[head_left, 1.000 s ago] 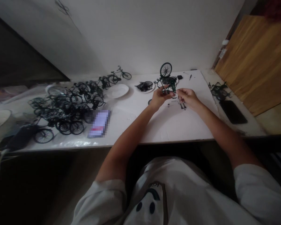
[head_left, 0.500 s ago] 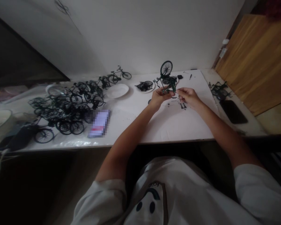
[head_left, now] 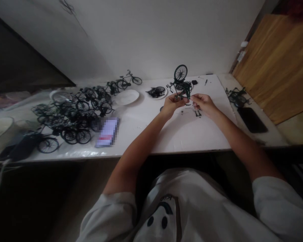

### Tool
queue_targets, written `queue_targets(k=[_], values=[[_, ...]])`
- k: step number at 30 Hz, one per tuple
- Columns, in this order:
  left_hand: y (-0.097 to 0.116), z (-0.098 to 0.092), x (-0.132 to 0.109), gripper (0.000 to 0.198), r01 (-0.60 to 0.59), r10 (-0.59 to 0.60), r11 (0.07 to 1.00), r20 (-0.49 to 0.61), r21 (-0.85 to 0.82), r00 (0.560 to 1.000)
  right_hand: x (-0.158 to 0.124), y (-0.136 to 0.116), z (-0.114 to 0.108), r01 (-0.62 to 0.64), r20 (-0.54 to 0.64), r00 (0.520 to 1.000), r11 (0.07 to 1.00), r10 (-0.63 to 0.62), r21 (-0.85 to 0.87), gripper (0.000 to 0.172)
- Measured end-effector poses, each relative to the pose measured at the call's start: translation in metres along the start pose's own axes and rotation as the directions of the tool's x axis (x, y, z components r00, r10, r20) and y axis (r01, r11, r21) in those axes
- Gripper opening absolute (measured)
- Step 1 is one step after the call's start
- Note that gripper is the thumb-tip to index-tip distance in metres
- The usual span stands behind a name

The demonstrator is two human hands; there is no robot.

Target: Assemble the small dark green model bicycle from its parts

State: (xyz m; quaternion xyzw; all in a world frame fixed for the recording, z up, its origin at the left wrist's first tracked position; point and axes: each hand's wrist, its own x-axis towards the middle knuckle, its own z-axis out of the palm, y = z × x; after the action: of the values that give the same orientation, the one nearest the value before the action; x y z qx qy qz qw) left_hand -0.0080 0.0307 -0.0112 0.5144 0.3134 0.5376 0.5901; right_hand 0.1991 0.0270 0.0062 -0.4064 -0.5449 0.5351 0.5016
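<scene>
Over the white work surface (head_left: 192,134), my left hand (head_left: 172,104) is closed around a dark green miniature bicycle (head_left: 187,90). One spoked wheel of it points up towards the wall. My right hand (head_left: 204,103) pinches close against the lower end of the bicycle's frame. Whatever lies between those fingertips is too small to make out. Just below the hands, small loose parts lie on the surface, among them a dark forked piece (head_left: 197,113). Behind the bicycle, a plate with dark parts is partly hidden.
A crowd of miniature bicycles (head_left: 70,114) covers the left side, beside a lit phone (head_left: 107,132). A white plate (head_left: 127,97) and a smaller pile of black parts (head_left: 156,91) stand at the back. To the right lie a dark phone (head_left: 252,120) and more green bicycle parts (head_left: 237,96).
Both hands keep their hold at nearly the same place. The view has shifted very slightly; nothing else visibly differs.
</scene>
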Motion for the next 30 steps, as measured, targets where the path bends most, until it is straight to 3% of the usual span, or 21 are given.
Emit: queue_targets(k=[16, 22, 25, 27, 30], values=[[0.002, -0.002, 0.000, 0.055, -0.008, 0.008, 0.998, 0.007, 0.054, 1.000, 0.001, 0.002, -0.002, -0.022, 0.026, 0.999, 0.999, 0.023, -0.026, 0.050], [0.002, -0.004, 0.001, 0.054, -0.003, 0.003, 0.997, -0.008, 0.081, 1.000, 0.004, 0.007, -0.004, 0.019, 0.026, 1.000, 0.997, -0.017, -0.076, 0.054], [0.002, -0.008, 0.005, 0.056, -0.010, 0.011, 0.998, -0.009, 0.068, 1.000, 0.006, 0.012, -0.006, 0.076, -0.008, 0.997, 0.981, -0.079, -0.180, 0.052], [0.004, -0.012, 0.008, 0.059, -0.018, 0.020, 0.998, -0.042, 0.057, 0.999, 0.007, 0.017, -0.008, 0.195, 0.003, 0.978, 0.915, -0.208, -0.353, 0.044], [0.010, -0.022, 0.013, 0.062, -0.034, 0.040, 0.998, -0.115, 0.052, 0.993, 0.008, 0.025, -0.010, 0.418, 0.202, 0.904, 0.678, -0.377, -0.605, 0.028]])
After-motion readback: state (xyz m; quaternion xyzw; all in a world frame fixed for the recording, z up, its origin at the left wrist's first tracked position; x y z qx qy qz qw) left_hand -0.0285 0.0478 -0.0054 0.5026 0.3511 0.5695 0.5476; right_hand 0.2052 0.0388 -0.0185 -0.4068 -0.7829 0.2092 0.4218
